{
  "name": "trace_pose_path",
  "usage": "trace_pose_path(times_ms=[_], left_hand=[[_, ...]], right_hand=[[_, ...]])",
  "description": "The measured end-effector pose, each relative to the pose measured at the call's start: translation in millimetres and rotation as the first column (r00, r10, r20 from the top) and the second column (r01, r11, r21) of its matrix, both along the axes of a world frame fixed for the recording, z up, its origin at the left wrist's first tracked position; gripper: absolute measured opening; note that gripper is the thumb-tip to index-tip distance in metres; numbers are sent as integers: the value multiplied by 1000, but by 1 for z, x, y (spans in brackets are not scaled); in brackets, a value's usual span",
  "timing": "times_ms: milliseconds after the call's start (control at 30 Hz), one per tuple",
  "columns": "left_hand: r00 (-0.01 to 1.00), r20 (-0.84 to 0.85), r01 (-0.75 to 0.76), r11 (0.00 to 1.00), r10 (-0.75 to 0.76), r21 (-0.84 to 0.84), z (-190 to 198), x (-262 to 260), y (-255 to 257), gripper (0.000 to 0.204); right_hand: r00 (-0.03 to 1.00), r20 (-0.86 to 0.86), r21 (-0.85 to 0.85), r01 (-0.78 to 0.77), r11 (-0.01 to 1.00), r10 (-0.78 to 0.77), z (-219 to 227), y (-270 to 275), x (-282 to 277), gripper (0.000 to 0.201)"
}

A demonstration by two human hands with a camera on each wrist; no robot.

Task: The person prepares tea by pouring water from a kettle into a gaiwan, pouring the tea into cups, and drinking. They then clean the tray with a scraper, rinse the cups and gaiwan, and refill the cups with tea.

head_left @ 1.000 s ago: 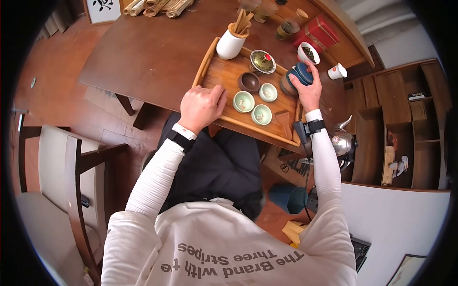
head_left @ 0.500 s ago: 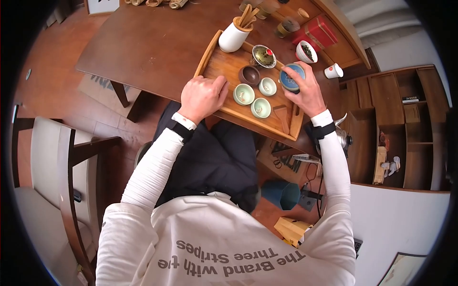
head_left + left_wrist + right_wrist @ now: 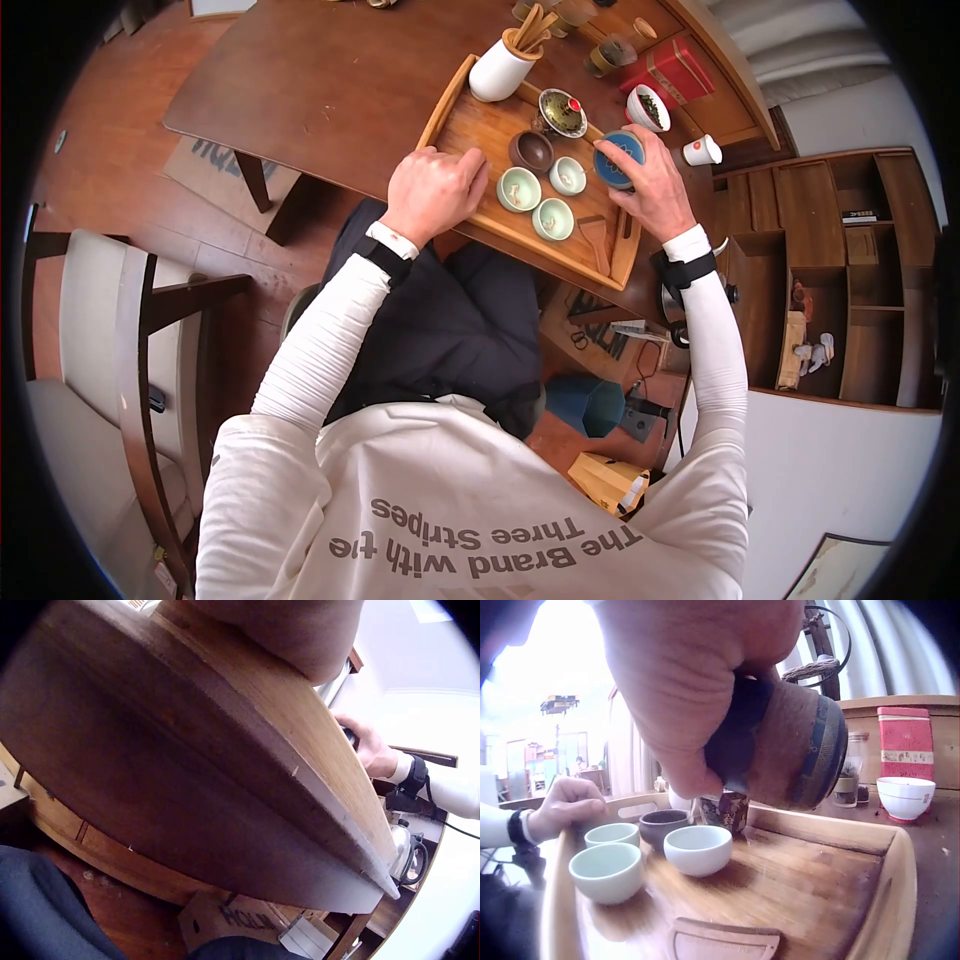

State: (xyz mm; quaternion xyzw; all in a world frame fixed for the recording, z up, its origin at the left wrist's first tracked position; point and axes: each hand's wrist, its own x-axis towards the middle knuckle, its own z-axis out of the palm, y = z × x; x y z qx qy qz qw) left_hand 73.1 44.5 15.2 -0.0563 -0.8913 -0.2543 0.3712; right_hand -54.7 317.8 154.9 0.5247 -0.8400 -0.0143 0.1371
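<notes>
My right hand (image 3: 658, 190) grips the blue-lidded pot (image 3: 618, 158) over the right part of the wooden tray (image 3: 447, 100). In the right wrist view the blue and brown pot (image 3: 784, 742) is held tilted above the tray, beside the pale cup (image 3: 697, 850). Three pale green cups (image 3: 519, 189) stand together near a dark brown cup (image 3: 531, 151). A lidded glass bowl (image 3: 562, 113) with a red knob is behind them. My left hand (image 3: 430, 194) rests at the tray's near left edge, fingers loosely curled; its fingertips are hidden.
A white holder (image 3: 500, 72) with wooden tools stands at the tray's far corner, and a flat wooden piece (image 3: 595, 243) lies at its right end. Beyond are a bowl of leaves (image 3: 648, 108), a paper cup (image 3: 702, 150), a red box (image 3: 668, 72) and glass jars.
The pot has moved from upright to tilted, its lid turned toward the head camera, as my right hand rotated. My left hand has stayed by the tray edge. The head view has shifted slightly.
</notes>
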Motion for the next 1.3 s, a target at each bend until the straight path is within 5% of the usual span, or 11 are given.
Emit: trace_pose_path(times_ms=[500,600,700,933,1300], left_hand=[[1000,-3,11,1000,-11,7,0,0,-1,20],[1000,-6,7,1000,-7,2,0,0,-1,20],[1000,-5,8,1000,-8,7,-1,0,0,19],[1000,-8,18,1000,-18,5,1,0,-1,17],[998,-62,-3,999,1,-33,0,-2,0,23]], right_hand=[[998,-55,14,-11,1000,11,33,-4,6,72],[1000,8,-114,6,993,-5,24,-4,7,66],[965,237,-338,191,922,-114,-2,0,8,59],[925,327,-483,338,808,-192,-17,5,22,60],[983,180,-206,57,977,-19,-6,2,67,63]])
